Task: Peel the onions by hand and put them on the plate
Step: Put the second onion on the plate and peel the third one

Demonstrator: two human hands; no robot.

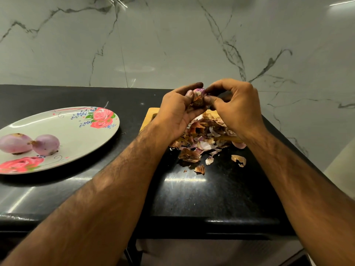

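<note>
Onions (46, 144), peeled, two: touching on the plate (76, 131), near left of the counter (192, 192); skin heap (203, 135) beyond, over a wooden board (148, 117). Third onion (198, 96), part-skinned: above the heap, left hand (177, 110) curled round it, right hand (234, 106) pinching its dry skin. Risk: brittle skin may tear short, or the bulb slip free.

The worktop (192, 198) is black polished stone, finely speckled and glossy enough to throw back streaks of light, and the wall (172, 45) behind is smooth, shiny white slab with grey marble veins. The plate (76, 135) has a smooth glazed sheen under its printed roses, and the two peeled onions (47, 144) on it look sleek and satiny. The peelings (203, 135) are dry, papery and crinkled over a pale matt wooden board (148, 116), and the half-peeled onion (198, 95) wears some rough brown skin.
</note>
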